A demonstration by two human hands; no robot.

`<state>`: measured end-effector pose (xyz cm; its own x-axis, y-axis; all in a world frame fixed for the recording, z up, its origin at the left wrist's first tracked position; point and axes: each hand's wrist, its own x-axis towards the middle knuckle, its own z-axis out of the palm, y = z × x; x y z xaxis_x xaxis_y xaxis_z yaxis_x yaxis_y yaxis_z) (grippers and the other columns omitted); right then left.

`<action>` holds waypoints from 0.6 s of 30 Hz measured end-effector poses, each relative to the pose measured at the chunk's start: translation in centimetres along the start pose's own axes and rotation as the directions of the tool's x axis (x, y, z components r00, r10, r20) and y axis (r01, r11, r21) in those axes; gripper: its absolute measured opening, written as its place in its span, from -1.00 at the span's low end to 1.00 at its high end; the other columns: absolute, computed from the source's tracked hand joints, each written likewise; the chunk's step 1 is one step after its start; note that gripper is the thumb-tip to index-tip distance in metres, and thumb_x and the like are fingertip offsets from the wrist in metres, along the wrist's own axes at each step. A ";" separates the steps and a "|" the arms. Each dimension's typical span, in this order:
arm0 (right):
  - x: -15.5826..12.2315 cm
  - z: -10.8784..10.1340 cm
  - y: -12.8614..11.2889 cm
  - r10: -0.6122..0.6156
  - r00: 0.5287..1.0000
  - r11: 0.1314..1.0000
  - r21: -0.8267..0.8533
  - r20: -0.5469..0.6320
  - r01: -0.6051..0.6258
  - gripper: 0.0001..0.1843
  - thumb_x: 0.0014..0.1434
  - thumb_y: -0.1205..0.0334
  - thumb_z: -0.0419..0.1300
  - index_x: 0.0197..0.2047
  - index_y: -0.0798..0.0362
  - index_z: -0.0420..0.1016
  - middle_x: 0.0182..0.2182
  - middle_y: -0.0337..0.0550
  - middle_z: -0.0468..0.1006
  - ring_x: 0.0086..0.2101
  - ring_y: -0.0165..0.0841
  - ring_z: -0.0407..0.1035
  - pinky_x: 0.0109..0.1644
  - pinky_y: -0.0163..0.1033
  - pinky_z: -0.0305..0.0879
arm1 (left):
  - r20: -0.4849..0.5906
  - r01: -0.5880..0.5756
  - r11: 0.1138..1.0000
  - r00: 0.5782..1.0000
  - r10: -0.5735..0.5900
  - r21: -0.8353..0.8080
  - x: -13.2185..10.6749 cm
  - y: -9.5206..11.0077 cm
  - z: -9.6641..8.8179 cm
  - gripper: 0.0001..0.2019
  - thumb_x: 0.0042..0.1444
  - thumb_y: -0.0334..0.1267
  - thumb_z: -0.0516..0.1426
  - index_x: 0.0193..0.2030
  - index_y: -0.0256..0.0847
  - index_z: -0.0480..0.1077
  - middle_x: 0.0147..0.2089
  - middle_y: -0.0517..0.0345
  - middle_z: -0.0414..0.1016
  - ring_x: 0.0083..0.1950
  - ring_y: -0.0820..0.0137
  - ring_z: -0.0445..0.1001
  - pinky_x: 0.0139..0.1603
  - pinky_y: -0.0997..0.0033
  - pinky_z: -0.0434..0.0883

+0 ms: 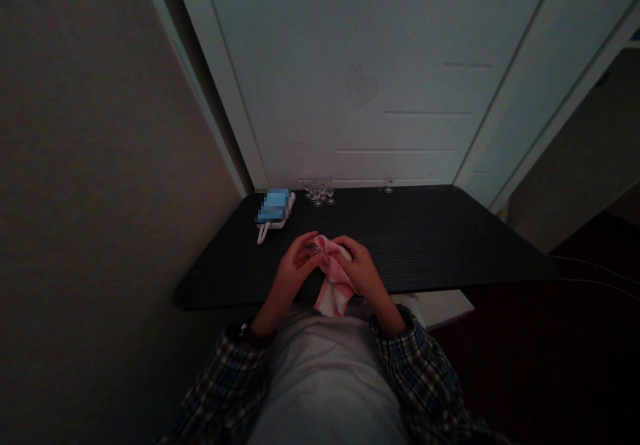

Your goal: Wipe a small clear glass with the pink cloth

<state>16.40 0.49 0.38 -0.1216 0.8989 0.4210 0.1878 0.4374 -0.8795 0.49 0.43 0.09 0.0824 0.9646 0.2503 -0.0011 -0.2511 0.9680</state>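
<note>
My left hand [296, 262] is curled around a small stemmed glass [315, 250], which shows only as a clear glint, mostly covered by fingers and cloth. My right hand [359, 265] grips a pink-and-white cloth [336, 290] and presses it against the glass. The cloth's lower end hangs down in front of my shirt. Both hands are above the near edge of the black table [425, 245]. Toward the back, a cluster of small stemmed glasses [319, 194] stands close together, with one single glass [389, 185] apart to the right.
At the table's back left lies a phone with a blurred blue screen [274, 205] on a white object with a strap [263, 233]. A white panel with heart patterns [360, 118] rises behind the table. A wall [125, 132] borders the left; a white box-like object [445, 306] is below the front edge.
</note>
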 end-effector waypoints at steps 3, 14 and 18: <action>0.0 0.0 -0.1 0.003 1.000 1.000 0.007 0.000 -0.003 -0.85 0.15 0.23 0.13 -0.24 0.06 0.49 -0.31 -0.24 0.51 -0.26 -0.38 0.37 -0.16 -0.34 0.22 | -0.009 -0.003 1.000 1.000 0.003 0.000 -0.1 0.2 0.1 -0.49 -0.01 -0.19 0.23 0.10 -0.21 0.29 0.10 -0.02 0.36 -0.03 0.32 0.45 -0.06 0.37 0.43; 0.0 0.0 0.0 0.007 1.000 1.000 0.010 -0.002 -0.007 -0.85 0.15 0.23 0.11 -0.25 0.04 0.48 -0.31 -0.25 0.51 -0.27 -0.38 0.37 -0.16 -0.33 0.23 | -0.013 -0.008 1.000 1.000 0.008 0.009 0.1 -0.2 0.0 -0.51 -0.02 -0.19 0.23 0.08 -0.21 0.31 0.08 -0.04 0.40 0.02 0.27 0.44 0.01 0.30 0.41; 0.0 0.0 0.0 0.017 1.000 0.999 0.033 -0.017 -0.016 -0.85 0.14 0.25 0.11 -0.25 0.05 0.47 -0.30 -0.24 0.50 -0.25 -0.36 0.37 -0.14 -0.33 0.23 | -0.015 -0.022 0.999 1.000 0.022 0.025 0.1 -0.2 0.0 -0.51 -0.03 -0.19 0.25 0.07 -0.19 0.33 0.09 -0.04 0.40 0.09 0.24 0.41 0.05 0.29 0.39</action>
<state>16.41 0.51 0.34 -0.1022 0.9065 0.4097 0.1574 0.4214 -0.8931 0.49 0.56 -0.12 0.0671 0.9600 0.2720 0.0216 -0.2739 0.9615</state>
